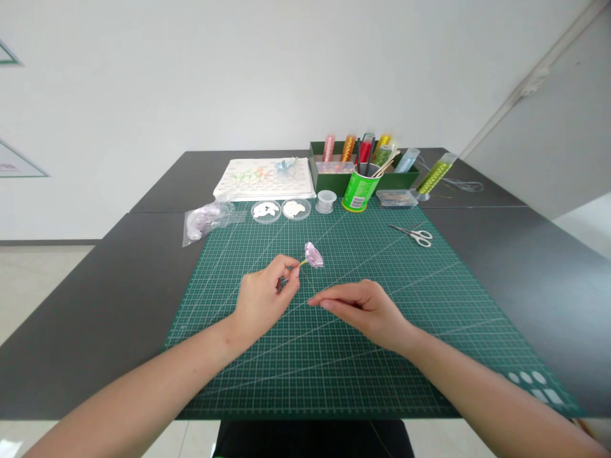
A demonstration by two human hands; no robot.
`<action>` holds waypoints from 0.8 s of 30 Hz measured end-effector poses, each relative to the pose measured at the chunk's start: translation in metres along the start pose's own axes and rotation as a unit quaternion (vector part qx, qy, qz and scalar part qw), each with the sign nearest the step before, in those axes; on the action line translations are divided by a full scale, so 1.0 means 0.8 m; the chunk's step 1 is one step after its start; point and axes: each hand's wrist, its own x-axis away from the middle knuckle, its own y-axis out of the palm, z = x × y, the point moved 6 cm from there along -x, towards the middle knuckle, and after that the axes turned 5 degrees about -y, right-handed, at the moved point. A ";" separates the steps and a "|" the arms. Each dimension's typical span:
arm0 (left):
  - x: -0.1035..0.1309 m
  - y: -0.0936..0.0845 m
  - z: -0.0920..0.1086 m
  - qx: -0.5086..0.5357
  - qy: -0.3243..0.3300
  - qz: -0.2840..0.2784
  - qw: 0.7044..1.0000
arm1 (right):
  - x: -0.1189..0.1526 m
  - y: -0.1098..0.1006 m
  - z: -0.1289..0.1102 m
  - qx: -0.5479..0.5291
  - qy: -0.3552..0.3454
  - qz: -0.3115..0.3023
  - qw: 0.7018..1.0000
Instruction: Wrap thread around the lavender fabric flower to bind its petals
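Dark table [482,248], running across the view. Green cutting mat [305,375], gridded, laid on it. Dark green box [329,183], at the back, holding spools of coloured thread [349,149]. White tray-like stack [267,191], left of the box, coloured pieces on top. Left hand [267,289], fingertips clamped on the thin green stem of a flower, over the middle of the mat. Right hand [365,305], just beside, thumb and fingers together; whether a fine strand lies between them is too faint to tell. Green can [360,191], upright, holding sticks and dark tools. Clear bag [205,219], lilac contents, at the mat's far left corner. Scissors [415,235], white-handled, lying on the right. Two shallow clear dishes [266,221], side by side, white pieces inside. Lilac flower [314,255], at the stem's tip, head tilted right.
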 end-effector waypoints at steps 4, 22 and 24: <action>0.002 0.008 0.002 -0.024 0.016 -0.041 0.999 | 0.001 -0.004 -0.006 0.016 -0.032 -0.005 0.999; 0.023 0.018 0.041 -0.054 0.279 -0.119 0.951 | 0.002 -0.047 -0.007 0.073 -0.063 0.161 0.982; 0.025 0.014 0.046 -0.046 0.288 -0.096 0.952 | 0.000 -0.048 -0.004 0.068 -0.059 0.168 0.982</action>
